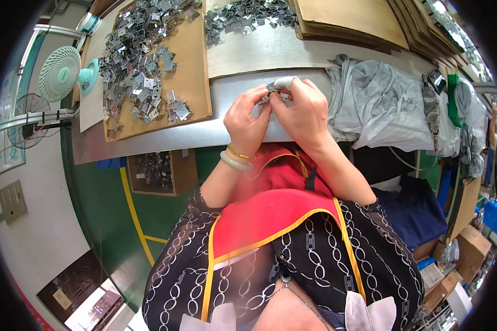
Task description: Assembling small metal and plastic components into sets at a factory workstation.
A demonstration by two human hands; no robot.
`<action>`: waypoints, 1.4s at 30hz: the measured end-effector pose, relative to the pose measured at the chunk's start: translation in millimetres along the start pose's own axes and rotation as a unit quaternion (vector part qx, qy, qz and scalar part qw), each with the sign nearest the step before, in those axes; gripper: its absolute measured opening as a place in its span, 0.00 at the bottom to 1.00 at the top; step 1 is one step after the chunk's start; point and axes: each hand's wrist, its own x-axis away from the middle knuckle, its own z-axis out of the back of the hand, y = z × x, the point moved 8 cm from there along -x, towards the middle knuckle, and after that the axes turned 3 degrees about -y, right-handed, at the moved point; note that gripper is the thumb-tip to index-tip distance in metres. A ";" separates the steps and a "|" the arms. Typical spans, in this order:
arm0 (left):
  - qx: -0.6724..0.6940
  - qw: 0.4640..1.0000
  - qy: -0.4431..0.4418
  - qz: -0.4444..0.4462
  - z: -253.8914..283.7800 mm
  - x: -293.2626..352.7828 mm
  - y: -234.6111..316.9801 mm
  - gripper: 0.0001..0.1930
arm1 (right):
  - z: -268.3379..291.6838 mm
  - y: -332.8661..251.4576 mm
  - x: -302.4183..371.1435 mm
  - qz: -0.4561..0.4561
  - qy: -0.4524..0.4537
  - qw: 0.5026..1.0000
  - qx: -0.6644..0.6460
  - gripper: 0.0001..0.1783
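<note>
Head view: I see 1 small metal part (pixel 270 88).
Left hand (pixel 245 120): fingertips pinched together on it.
Right hand (pixel 306 110): fingertips likewise pinched.

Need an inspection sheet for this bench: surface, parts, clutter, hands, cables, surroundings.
Surface: metal tabletop, partly covered by a brown board.
Parts: loose metal pieces heaped on the board; small metal piece at the fingertips.
Clutter: crumpled grey-white sheeting at right; stacked cardboard sheets beyond.
Hands: left hand and right hand together pinch the small piece.
Cables: thin curved line below the right edge, probably a cable.
Surroundings: pale green fan left; green floor.
</note>
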 end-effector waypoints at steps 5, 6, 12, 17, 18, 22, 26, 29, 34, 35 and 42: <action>-0.001 1.000 0.004 -0.004 1.3 -2.4 1.9 0.14 | -0.7 5.3 1.2 -0.024 -0.011 1.000 -0.011 0.10; -0.001 1.000 0.004 -0.005 1.2 -2.3 0.9 0.14 | -5.1 16.3 1.1 -0.084 -0.024 0.994 -0.065 0.10; 0.040 0.999 0.000 0.036 -2.6 -0.9 -2.5 0.15 | -8.2 24.8 -0.3 -0.100 -0.039 0.990 -0.094 0.10; 0.041 0.997 -0.009 0.066 -3.9 2.3 -5.9 0.16 | -1.5 7.1 2.3 -0.008 -0.011 1.000 0.006 0.11; 0.039 0.997 -0.009 0.066 -4.3 2.4 -5.8 0.16 | 1.5 1.0 2.4 0.014 0.000 0.999 0.038 0.11; 0.062 0.997 0.000 0.049 -5.2 2.2 -5.8 0.16 | -6.2 29.6 3.6 -0.148 -0.044 0.979 -0.133 0.12; 0.117 0.991 0.015 0.070 -7.4 1.7 -7.3 0.16 | -1.2 25.5 2.0 -0.118 -0.021 0.986 -0.118 0.12; 0.097 0.995 0.007 0.037 -8.8 2.3 -4.4 0.15 | 2.8 20.2 0.4 -0.087 -0.014 0.991 -0.101 0.12; 0.141 0.988 -0.008 0.067 -12.7 2.6 -10.3 0.15 | -5.5 22.5 0.2 -0.039 -0.082 0.994 -0.063 0.15; 0.143 0.987 -0.011 0.071 -11.9 2.2 -11.9 0.15 | -4.6 21.9 0.1 -0.038 -0.082 0.994 -0.064 0.15; 0.098 0.994 -0.051 0.010 -2.0 4.7 -7.6 0.16 | -6.1 36.7 6.8 -0.108 -0.128 0.979 -0.112 0.23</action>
